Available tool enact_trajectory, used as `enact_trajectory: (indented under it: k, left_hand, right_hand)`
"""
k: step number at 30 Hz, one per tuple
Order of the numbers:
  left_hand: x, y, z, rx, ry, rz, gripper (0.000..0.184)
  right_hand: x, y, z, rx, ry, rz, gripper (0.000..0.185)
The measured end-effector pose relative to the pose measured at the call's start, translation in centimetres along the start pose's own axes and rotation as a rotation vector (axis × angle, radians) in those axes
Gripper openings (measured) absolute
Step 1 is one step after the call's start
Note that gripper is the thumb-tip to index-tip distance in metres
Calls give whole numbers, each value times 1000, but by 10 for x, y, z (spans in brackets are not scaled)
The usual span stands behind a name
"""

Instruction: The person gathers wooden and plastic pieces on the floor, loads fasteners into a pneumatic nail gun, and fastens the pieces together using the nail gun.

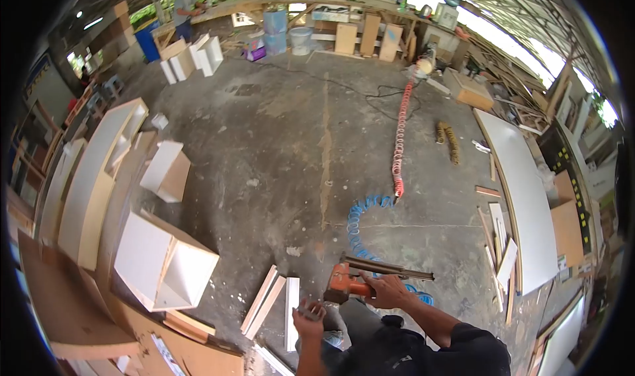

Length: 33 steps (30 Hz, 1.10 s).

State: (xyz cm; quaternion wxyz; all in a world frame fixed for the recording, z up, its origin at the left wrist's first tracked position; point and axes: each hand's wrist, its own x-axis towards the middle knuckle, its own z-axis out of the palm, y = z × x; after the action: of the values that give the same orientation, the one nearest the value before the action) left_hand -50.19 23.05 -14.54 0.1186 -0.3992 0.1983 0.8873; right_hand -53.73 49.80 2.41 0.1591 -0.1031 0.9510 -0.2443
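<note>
My right hand is wrapped round the handle of an orange nail gun, whose long dark magazine points off to the right. A coiled blue air hose runs near the gun; where it joins is hidden. Close to the gun's left side, my left hand is closed, its fingers curled round something small and greyish that I cannot make out. Beside that hand a white-faced strip and a pair of wooden strips lie on the floor.
White open boxes and long panels stand at left. A red coiled hose stretches away across the concrete floor. Right of it lie a large white panel and offcuts. Another person stands by the far workbench.
</note>
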Motion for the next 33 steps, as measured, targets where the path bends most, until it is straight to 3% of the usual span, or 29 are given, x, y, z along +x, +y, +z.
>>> enact_trajectory:
  k: [4, 9, 12, 14, 21, 24, 28, 33]
  left_hand:
    - [-9, 78, -19, 144, 114, 36, 53]
    - [36, 139, 29, 174, 167, 17, 49]
    - [95, 150, 86, 231, 144, -66, 47]
    - [139, 148, 132, 324, 25, -11, 46]
    - [236, 105, 342, 235, 72, -85, 44]
    - [260, 93, 430, 234, 51, -67, 40]
    - [299, 83, 509, 181, 30, -46, 40]
    - [371, 91, 590, 308, 99, -80, 34]
  right_hand:
    - [-28, 6, -56, -52, 71, 204, 79]
    - [-31, 14, -99, 111, 213, 378, 77]
    - [-6, 41, -97, 188, 285, 394, 73]
    - [24, 60, -101, 153, 286, 444, 72]
    - [137, 151, -164, 103, 141, 443, 68]
    - [187, 177, -202, 125, 54, 501, 54]
    - [268, 246, -224, 91, -139, 677, 57]
    - [351, 326, -257, 196, -46, 759, 55]
